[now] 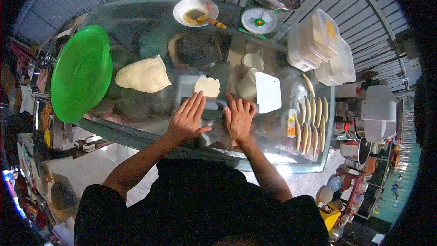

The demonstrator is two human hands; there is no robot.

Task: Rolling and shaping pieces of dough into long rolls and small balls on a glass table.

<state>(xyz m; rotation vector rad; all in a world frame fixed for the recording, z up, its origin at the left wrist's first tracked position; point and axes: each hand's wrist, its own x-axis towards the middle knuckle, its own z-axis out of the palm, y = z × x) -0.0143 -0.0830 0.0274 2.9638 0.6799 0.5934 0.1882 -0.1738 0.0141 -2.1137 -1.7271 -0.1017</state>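
Both hands lie flat, palms down, on a dark rolling pin (214,105) that runs crosswise on the glass-topped bench (136,18). The left hand (187,117) has its fingers stretched out straight and spread over the pin's left part; the right hand (239,117) rests on the right part with fingers extended and close together. Neither hand is curled around anything; they press open on the pin. Just beyond the fingertips, touching or nearly touching the pin, lies a small piece of dough (207,86), pale cream, flattened and ragged at its edges. Further left on the bench sits a much larger lump of dough (143,75), smooth, matte and roughly triangular. To the right of the small piece lies a white plastic scraper (268,92), a flat rectangle with rounded corners, its lower edge near the right hand. A glossy green plastic basin (81,73) stands tilted at the left end of the bench. At the right end, a row of long, thin shaped dough pieces (312,120) lies side by side. At the far edge are a white bowl (195,11) with yellowish contents, a round dial scale (259,20) and clear plastic tubs (321,48).
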